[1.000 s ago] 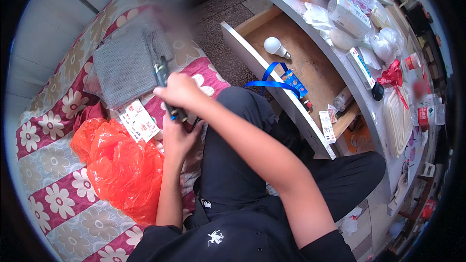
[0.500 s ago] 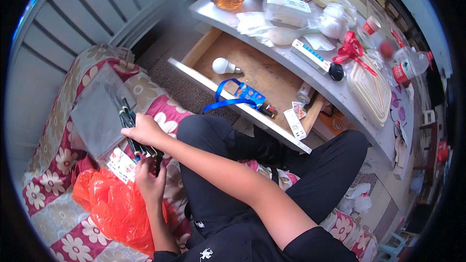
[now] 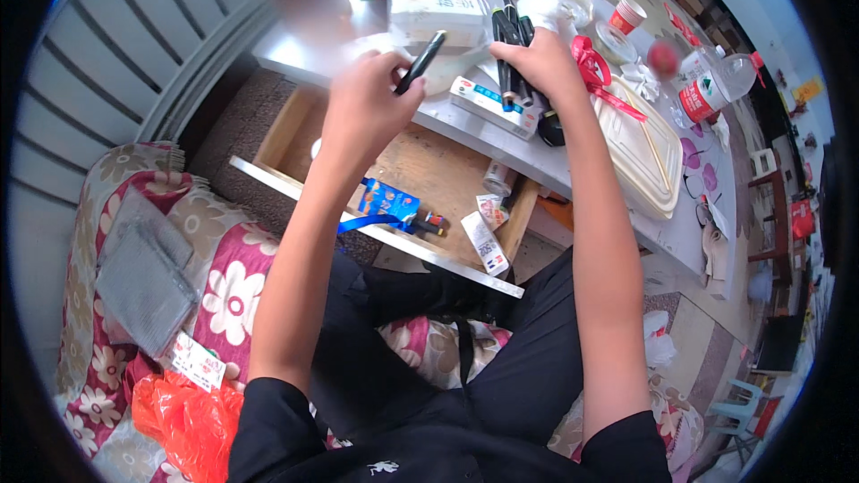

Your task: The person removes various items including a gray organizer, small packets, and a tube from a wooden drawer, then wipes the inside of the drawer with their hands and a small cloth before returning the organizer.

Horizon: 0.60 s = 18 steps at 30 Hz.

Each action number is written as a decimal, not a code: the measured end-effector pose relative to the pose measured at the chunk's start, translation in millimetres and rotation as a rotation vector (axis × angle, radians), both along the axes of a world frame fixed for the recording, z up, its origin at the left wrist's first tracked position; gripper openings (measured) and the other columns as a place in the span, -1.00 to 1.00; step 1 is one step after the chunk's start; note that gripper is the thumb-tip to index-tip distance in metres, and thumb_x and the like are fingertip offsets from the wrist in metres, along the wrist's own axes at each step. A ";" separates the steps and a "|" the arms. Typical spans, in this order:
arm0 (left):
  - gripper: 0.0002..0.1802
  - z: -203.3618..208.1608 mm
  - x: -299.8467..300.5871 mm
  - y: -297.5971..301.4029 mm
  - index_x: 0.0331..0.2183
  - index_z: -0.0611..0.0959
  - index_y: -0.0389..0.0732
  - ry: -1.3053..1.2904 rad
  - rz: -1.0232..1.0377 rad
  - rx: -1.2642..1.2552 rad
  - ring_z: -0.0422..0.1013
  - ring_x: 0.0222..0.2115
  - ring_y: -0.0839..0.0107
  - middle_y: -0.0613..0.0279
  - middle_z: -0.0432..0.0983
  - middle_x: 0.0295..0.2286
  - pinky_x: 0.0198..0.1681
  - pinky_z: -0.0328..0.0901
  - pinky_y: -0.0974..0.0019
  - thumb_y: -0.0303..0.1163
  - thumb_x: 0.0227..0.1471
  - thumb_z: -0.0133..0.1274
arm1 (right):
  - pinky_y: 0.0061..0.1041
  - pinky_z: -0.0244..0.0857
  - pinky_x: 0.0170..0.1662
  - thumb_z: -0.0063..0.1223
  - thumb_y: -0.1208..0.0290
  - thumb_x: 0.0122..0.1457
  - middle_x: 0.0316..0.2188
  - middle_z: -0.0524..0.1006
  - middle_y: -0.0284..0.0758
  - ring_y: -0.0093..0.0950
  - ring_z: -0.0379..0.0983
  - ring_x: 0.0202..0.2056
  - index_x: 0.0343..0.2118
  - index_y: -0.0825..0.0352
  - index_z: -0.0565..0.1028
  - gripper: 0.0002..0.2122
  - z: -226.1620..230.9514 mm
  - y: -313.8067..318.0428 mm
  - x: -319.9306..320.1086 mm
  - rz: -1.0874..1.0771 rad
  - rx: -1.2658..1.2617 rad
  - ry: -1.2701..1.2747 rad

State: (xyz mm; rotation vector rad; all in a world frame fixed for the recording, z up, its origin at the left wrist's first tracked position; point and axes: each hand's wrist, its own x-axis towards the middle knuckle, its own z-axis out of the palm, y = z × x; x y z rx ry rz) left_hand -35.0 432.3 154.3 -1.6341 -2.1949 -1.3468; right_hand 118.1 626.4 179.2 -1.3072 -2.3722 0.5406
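My left hand (image 3: 362,98) is raised over the white desk (image 3: 626,215) and grips a single black pen (image 3: 420,63), tilted up to the right. My right hand (image 3: 537,63) holds a bundle of several black pens (image 3: 508,36) upright above the desk edge. A flat white and blue box (image 3: 492,107) lies on the desk right under both hands. Below my arms, an open wooden drawer (image 3: 429,170) holds a blue lanyard (image 3: 380,210) and small packets.
A white foam food box (image 3: 635,156), red ribbon (image 3: 595,76), plastic bottle (image 3: 716,85) and paper cup (image 3: 631,11) crowd the desk to the right. At my left, a flowered cushion (image 3: 224,277) bears a grey cloth (image 3: 143,273) and an orange plastic bag (image 3: 183,420).
Both hands rose from the cushion at my left side to the desk, carrying the pens. The view swung from the cushion and orange bag toward the desk.
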 end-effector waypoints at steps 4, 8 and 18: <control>-0.75 -18.7 4.2 50.1 -0.31 0.71 -0.24 0.158 -0.073 -0.056 0.46 -0.36 0.18 0.08 0.53 -0.45 -0.23 0.34 0.19 -0.37 -0.12 0.22 | -0.30 0.41 -0.21 0.25 0.04 -0.08 -0.34 0.58 0.00 -0.19 0.57 -0.30 -0.23 0.45 0.50 -0.48 -15.1 12.9 1.0 0.060 0.131 -0.154; -0.72 -33.7 -8.0 68.5 -0.28 0.71 -0.20 0.340 -0.014 0.038 0.39 -0.20 0.13 0.06 0.50 -0.33 -0.09 0.30 0.16 -0.36 -0.13 0.23 | -0.18 0.38 -0.09 0.27 0.08 -0.03 -0.26 0.57 0.01 -0.07 0.51 -0.17 -0.18 0.46 0.45 -0.48 -25.1 9.0 -4.1 0.112 0.230 -0.169; -0.82 -54.1 -24.8 -51.1 -0.43 0.61 -0.33 -0.229 -0.316 -0.421 0.39 -0.50 0.51 0.23 0.47 -0.51 -0.42 0.28 0.40 -0.42 -0.07 0.20 | -0.28 0.37 -0.28 0.07 0.27 0.16 -0.42 0.53 -0.09 -0.14 0.50 -0.38 -0.29 0.37 0.46 -0.76 -23.5 -121.1 35.0 0.678 -0.016 -0.207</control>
